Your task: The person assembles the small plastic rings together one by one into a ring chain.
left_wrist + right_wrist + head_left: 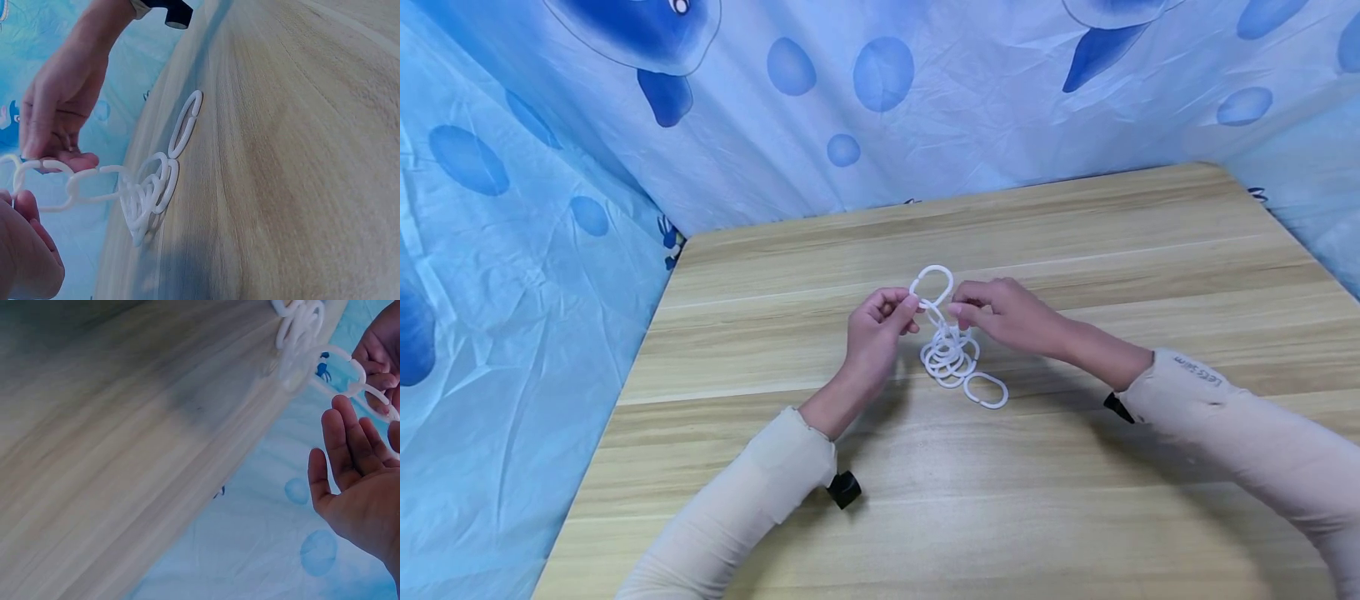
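Head view: left hand (876, 329) and right hand (1007, 317) meet above the table (1075, 250), both raised off the wood. Between them a chain (951, 350) of white plastic rings. Left fingertips pinch the top ring (932, 286) at its left side; right fingertips pinch a link just below and right of it. From the two pinches the chain drops into a loose heap on the table, directly under the hands; one end ring (986, 390) lies flat, just past the heap toward the person. Beige sleeves on both arms. Blue patterned cloth (550, 208) hangs behind and to the left.

Left wrist view: right hand (59, 112) comes in from above, fingers curled, tips closed on a link. Chain (147, 190) runs from that pinch down to the heap on the table (281, 156). Left hand (25, 250) at lower left, fingers curled beside the near link; contact itself not clear here.

Right wrist view: right hand (359, 481) shows its palm, three fingers fairly straight; thumb and forefinger mostly out of frame at the edge. Chain (303, 328) crosses just beyond the fingertips. Left hand (381, 350) behind, fingers curled round a link.
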### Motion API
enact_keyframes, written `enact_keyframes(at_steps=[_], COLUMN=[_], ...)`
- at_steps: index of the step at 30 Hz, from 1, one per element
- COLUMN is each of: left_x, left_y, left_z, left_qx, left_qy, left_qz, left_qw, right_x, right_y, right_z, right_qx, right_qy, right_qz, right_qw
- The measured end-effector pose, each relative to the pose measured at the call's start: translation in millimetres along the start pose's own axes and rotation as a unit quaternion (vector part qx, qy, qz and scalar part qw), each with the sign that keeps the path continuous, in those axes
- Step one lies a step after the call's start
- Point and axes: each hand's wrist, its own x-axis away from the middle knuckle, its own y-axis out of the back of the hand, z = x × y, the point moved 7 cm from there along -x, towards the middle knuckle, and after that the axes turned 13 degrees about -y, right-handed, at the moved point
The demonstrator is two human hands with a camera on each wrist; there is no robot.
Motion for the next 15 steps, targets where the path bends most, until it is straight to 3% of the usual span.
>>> enact_keyframes(at_steps=[9,15], left_x=[-1.6,-2.1], left_y=[5.5,7.3], left_z=[0.2,0.6], left_qx=[-0.006,-0.005], left_qy=[0.010,0.015], left_qz=[-0.017,-0.025], left_qw=[0.9998,0.9995], right_x=[11,25], right_y=[-3,-15], right_z=[-14,-22], right_qx=[0.065,0.105], right_qy=[0.037,0.047], right_qz=[0.067,0.136], right_qw=[0.995,0.984])
